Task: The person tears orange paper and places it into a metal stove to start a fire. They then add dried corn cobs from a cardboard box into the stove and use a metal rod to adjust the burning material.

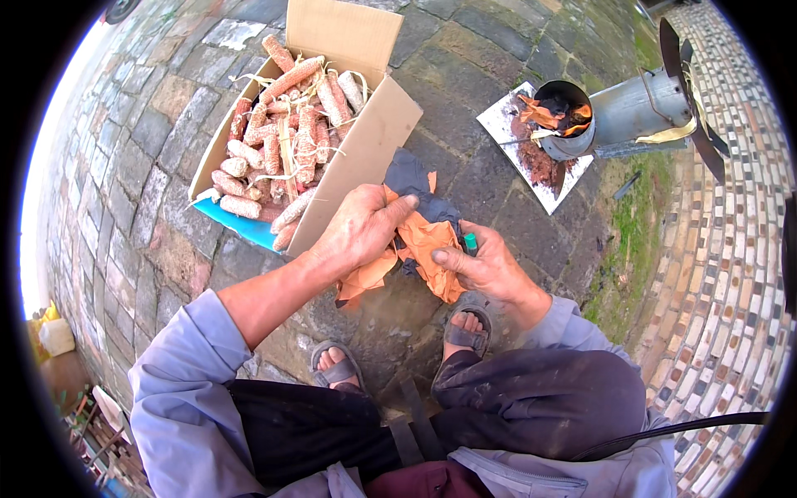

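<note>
Our grey jacket (187, 365) foremost, our left hand (364, 222) and right hand (496, 267) pinch crumpled orange-and-black paper (430, 242) above stone paving (174, 207), beside a cardboard box (375, 137); the green object (471, 242) in our right grip could slip if that pinch loosens.

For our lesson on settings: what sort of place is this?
Probably an outdoor yard or lane: stone paving underfoot, a green mossy strip along it, and what looks like a metal stove standing outside.
</note>
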Demonstrator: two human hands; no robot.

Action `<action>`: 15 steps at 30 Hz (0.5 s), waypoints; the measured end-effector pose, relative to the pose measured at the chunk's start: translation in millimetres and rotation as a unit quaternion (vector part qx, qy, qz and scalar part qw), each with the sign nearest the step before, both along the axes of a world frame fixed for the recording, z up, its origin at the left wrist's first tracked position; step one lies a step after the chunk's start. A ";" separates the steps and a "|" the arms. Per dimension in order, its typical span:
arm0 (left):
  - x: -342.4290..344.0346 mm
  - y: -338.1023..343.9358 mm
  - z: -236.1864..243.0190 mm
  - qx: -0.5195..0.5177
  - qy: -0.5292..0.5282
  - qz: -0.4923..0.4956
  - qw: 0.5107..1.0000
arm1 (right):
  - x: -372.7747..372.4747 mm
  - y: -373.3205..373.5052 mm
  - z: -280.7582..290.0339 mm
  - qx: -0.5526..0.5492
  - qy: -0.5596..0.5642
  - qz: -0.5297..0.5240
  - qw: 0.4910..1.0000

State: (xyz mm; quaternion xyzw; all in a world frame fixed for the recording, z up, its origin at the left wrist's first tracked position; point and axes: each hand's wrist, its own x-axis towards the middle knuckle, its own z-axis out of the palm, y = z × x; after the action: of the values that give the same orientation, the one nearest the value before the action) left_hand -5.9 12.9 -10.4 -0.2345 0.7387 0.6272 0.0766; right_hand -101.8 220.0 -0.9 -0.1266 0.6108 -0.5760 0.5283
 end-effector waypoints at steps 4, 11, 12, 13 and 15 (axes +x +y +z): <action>-8.4 -2.0 17.7 -0.059 -0.049 -0.036 0.996 | -5.0 4.5 3.4 0.045 0.083 0.051 0.994; -16.3 -11.3 -4.7 0.017 -0.006 0.051 0.999 | -13.0 21.3 -2.3 0.033 -0.006 -0.083 0.996; -18.4 -7.4 -9.7 -0.033 -0.019 -0.007 0.999 | -10.0 18.9 -3.8 0.005 -0.021 -0.147 0.989; -20.9 -3.0 -7.4 -0.085 -0.031 -0.064 0.994 | -12.1 19.9 -4.1 0.005 -0.017 -0.149 0.989; -21.6 13.1 -3.1 -0.070 -0.016 -0.148 0.986 | -16.3 21.7 -4.0 -0.006 -0.061 -0.233 0.971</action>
State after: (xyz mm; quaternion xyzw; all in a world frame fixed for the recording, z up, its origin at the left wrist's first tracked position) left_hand -27.5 26.0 -13.5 -0.1370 0.8059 0.5521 0.1641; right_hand -118.1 241.7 -4.9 0.0509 0.5865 -0.6935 0.4153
